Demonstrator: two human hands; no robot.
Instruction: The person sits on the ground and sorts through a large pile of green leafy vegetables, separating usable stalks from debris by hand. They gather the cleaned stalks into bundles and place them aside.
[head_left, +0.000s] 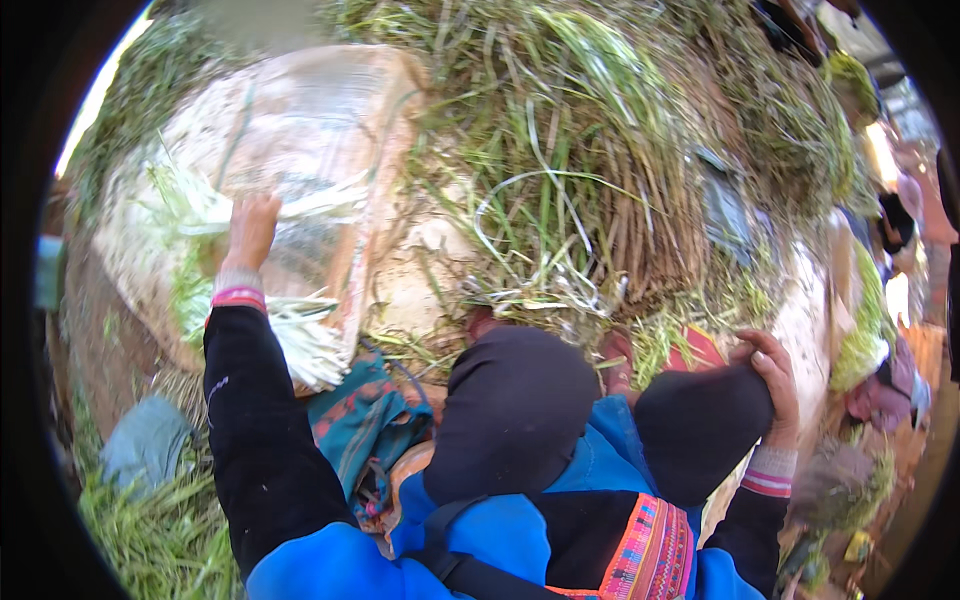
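My left hand (253, 229) is closed around a small bunch of pale stalks (322, 201), held over a clear plastic sheet (307, 97). Its leafy ends stick out to the left and the white stems to the right. Nearer to me, a thicker bundle of trimmed white-stemmed stalks (311, 341) lies on the same sheet, partly hidden by my forearm. My right hand (772, 371) rests on my right knee with bent fingers and holds nothing.
Before my knees lies a large heap of long green plants (600, 172) with brown stems. A pale strip (525, 174) loops over it. Beside my left knee is a teal patterned cloth (375, 420). A grey-blue plastic bag (150, 442) sits at left, and leafy cuttings (150, 536) cover the ground.
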